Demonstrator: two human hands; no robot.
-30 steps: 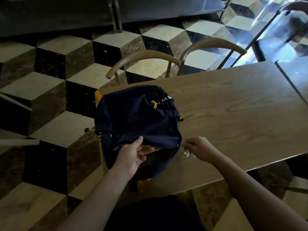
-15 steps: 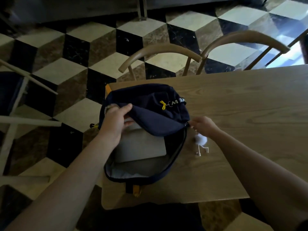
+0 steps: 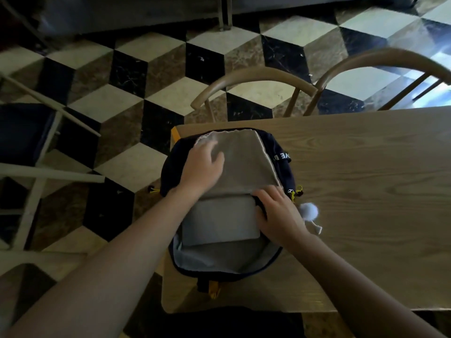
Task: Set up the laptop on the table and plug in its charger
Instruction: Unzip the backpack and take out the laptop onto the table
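- Laptop (image 3: pixel 220 220): grey slab lying flat inside the open backpack (image 3: pixel 284 172), between the 2 hands; likely stiff, fairly heavy, smooth-skinned, best gripped along its side edges.
- Right hand (image 3: pixel 278 213): fingers curled over the laptop's right edge, taking hold.
- Left hand (image 3: pixel 202 168): fingers spread flat, pressing the flap lining back.
- Worktop (image 3: pixel 366 179): wooden, under the backpack; white pompom charm (image 3: pixel 309 211) just right of the right hand.

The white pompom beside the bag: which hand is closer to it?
Right. The right hand rests at the laptop's edge just beside the pompom; the left hand presses the flap farther away.
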